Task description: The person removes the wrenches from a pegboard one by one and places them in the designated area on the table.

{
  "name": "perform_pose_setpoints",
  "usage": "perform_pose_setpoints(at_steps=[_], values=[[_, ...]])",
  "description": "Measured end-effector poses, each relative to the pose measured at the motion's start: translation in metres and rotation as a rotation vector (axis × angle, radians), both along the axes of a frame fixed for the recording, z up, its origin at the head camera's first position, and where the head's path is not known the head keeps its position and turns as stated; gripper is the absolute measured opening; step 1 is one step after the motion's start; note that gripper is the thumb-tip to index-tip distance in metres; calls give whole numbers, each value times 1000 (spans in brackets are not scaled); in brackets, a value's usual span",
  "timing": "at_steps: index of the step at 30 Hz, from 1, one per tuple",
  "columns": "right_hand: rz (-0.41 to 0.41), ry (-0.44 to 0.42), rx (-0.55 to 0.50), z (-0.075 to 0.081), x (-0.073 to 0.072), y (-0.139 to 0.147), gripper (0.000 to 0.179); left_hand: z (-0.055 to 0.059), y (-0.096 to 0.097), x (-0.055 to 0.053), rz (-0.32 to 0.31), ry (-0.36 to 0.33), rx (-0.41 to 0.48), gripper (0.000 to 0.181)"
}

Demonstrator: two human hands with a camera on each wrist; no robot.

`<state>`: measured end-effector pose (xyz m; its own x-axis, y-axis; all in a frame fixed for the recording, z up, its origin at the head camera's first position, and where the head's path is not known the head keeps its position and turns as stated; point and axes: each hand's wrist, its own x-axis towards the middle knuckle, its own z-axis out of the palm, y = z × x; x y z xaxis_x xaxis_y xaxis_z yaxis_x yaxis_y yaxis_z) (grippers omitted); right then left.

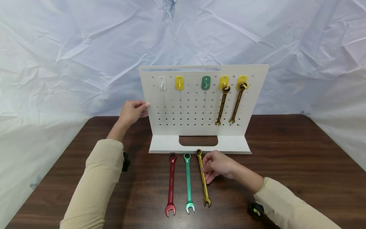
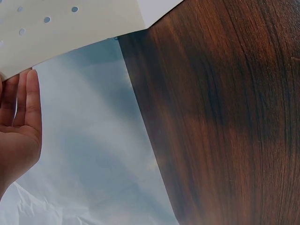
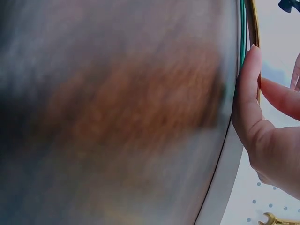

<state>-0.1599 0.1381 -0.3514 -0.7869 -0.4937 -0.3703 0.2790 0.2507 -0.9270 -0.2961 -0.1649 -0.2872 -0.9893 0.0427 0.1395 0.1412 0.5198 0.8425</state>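
My left hand [image 1: 132,111] pinches the left edge of a white pegboard [image 1: 171,117], thumb in front; in the left wrist view, that hand's fingers [image 2: 33,101] reach behind the board. With thumb and fingers my right hand [image 1: 218,165] pinches the shaft of a yellow-gold combination wrench [image 1: 204,184], its ring end up by the board's base. The same wrench [image 3: 255,28] shows edge-on between thumb and finger in the right wrist view. To its left lie a green wrench [image 1: 188,183] and a red wrench [image 1: 171,183], both flat on the table with open ends toward me.
Two bronze-gold wrenches hang at the board's right, one [image 1: 222,105] from a yellow hook [image 1: 224,81], the other [image 1: 238,103] beside it. A white hook [image 1: 161,83], a yellow hook [image 1: 179,83] and a green hook [image 1: 206,82] carry nothing. Dark wooden table [image 1: 300,159]; white cloth [image 1: 85,47] behind.
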Motion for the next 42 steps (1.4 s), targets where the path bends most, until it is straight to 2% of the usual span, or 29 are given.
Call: perform_pose_setpoints(at_steps=[9,25,32,42], values=[[10,-13,41,-4,1,-4,8,0,0,0,-2,-10,3,33],[-51,-35,146,-4,0,-5,5,2,0,0,0,-9,-6,34],[-79,-43,149,-3,-2,-1,4,1,-1,-1,4,-10,-2,35],[-56,-12,130,-2,-4,3,8,1,0,-1,-1,-7,9,33]])
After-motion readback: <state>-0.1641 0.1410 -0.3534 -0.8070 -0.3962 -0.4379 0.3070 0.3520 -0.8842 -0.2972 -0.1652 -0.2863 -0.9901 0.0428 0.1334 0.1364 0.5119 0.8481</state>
